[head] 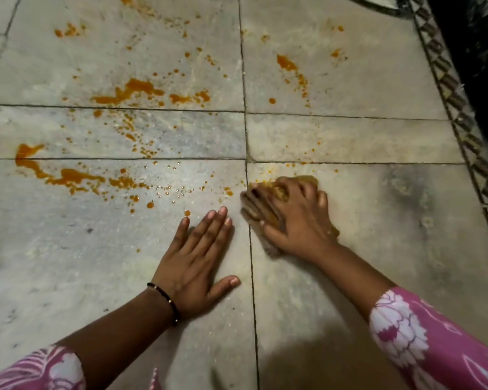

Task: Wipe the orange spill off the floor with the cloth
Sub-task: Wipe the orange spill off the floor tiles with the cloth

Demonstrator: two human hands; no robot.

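Orange spill (135, 91) lies in puddles and drops across the grey floor tiles (378, 220), with a long streak (68, 175) at the left and smaller splashes (286, 63) at the upper right. My right hand (296, 218) presses down on a stained, orange-brown cloth (279, 192), which is mostly hidden under the fingers, just right of a tile joint. My left hand (197, 260) lies flat on the floor beside it, fingers spread, holding nothing. A few drops (187, 213) sit just beyond its fingertips.
A patterned border strip (459, 114) runs down the right side, with a dark area (485, 66) beyond it. A curved dark object (378, 4) shows at the top right. The floor around the cloth looks smeared.
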